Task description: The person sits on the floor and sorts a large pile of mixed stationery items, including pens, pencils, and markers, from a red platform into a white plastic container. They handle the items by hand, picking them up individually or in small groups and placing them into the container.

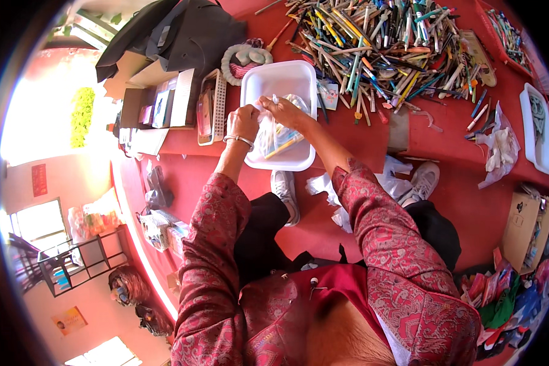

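Note:
A white plastic tub (278, 74) stands at the edge of the red surface, in front of me. Over it I hold a clear plastic bag (271, 138) with a few long, thin items inside, one of them yellow. My left hand (244, 122), with a bangle at the wrist, is closed on the top of the bag. Right beside it my right hand (282, 113) is closed too, pinching the bag's gathered neck. Exactly how the fingers hold the plastic is hard to make out.
A large heap of pens and pencils (378, 49) lies at the back right. Left of the tub are a narrow basket (212, 110) and an open cardboard box (139, 108). To the far right lie a crumpled plastic bag (500, 148) and a white tray (534, 155).

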A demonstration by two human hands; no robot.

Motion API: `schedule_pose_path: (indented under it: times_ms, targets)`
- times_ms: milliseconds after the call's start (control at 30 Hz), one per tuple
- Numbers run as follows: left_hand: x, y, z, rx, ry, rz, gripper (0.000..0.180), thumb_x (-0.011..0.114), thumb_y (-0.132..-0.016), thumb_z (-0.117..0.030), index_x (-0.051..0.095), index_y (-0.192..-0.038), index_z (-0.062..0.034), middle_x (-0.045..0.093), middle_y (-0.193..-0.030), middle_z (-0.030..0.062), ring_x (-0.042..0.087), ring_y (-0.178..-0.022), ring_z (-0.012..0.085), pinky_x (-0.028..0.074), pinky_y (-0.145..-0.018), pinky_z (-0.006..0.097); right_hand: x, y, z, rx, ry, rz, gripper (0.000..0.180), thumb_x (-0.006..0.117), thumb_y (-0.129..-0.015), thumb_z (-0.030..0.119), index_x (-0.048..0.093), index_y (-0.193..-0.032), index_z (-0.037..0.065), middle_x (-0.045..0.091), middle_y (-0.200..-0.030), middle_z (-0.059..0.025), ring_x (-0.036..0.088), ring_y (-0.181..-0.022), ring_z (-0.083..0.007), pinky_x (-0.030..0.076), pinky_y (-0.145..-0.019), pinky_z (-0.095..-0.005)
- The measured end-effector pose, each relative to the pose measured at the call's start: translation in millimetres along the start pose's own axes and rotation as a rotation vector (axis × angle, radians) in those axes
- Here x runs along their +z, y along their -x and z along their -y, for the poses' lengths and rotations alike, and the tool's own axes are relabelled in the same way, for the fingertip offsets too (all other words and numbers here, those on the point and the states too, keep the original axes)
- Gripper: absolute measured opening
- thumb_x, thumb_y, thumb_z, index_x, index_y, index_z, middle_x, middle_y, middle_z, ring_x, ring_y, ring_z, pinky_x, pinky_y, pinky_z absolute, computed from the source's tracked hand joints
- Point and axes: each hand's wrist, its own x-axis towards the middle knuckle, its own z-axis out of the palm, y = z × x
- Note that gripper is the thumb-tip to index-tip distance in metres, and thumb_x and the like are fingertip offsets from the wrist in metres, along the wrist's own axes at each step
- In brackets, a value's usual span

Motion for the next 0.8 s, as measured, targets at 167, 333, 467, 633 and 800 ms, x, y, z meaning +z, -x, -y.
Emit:
schedule_pose_path:
  times_ms: [167, 333, 467, 633, 800]
  targets:
    - [-21, 4, -22, -0.379, 0.389, 0.28, 0.02, 0.049, -0.071, 0.001, 0.059, -0.088, 0.0015, 0.06, -0.057, 0.0109, 0.059, -0.048, 0.0142, 0.048, -0.045, 0.024, -4, -16, -32, -0.23, 0.562, -0.086, 0.036, 0.039, -0.087, 0.027, 0.049, -0.108, 0.0, 0.057, -0.077, -0.0236, 0.057, -0.072, -0.0337, 0.046, -0.064, -0.0379]
    - [-14, 8, -22, -0.307, 0.34, 0.362, 0.035, 0.049, -0.07, -0.006, 0.055, -0.104, 0.0005, 0.059, -0.061, 0.0092, 0.056, -0.048, 0.0126, 0.047, -0.047, 0.025, 4, -18, -25, -0.257, 0.785, -0.097, 0.029, 0.035, -0.089, 0.018, 0.048, -0.11, 0.003, 0.056, -0.078, -0.0239, 0.057, -0.073, -0.0355, 0.046, -0.063, -0.0399]
    - [-10, 5, -33, -0.237, 0.225, 0.461, 0.031, 0.057, -0.074, -0.022, 0.058, -0.094, 0.0018, 0.058, -0.069, 0.0074, 0.055, -0.054, 0.0109, 0.046, -0.046, 0.024, -1, -20, -28, -0.38, 0.802, -0.088, 0.029, 0.04, -0.086, 0.017, 0.047, -0.111, 0.002, 0.055, -0.073, -0.0231, 0.057, -0.068, -0.0351, 0.046, -0.061, -0.0407]
    - [-4, 7, -25, -0.242, 0.136, 0.426, 0.031, 0.057, -0.075, -0.031, 0.062, -0.08, -0.0006, 0.058, -0.06, 0.0151, 0.058, -0.052, 0.024, 0.045, -0.052, 0.031, 3, -14, -8, -0.069, 0.326, 0.019, 0.035, 0.049, -0.084, 0.031, 0.056, -0.093, -0.002, 0.053, -0.062, -0.0218, 0.057, -0.064, -0.0338, 0.044, -0.058, -0.04]
    - [-1, 8, -10, -0.496, 0.642, 0.362, 0.024, 0.052, -0.08, -0.023, 0.063, -0.074, -0.0031, 0.045, -0.048, -0.001, 0.042, -0.042, 0.006, 0.033, -0.04, 0.022, -11, -15, -12, 0.166, -0.278, 0.209, 0.039, 0.064, -0.073, 0.036, 0.053, -0.08, 0.0, 0.053, -0.063, -0.003, 0.049, -0.056, -0.0097, 0.039, -0.053, -0.0221]
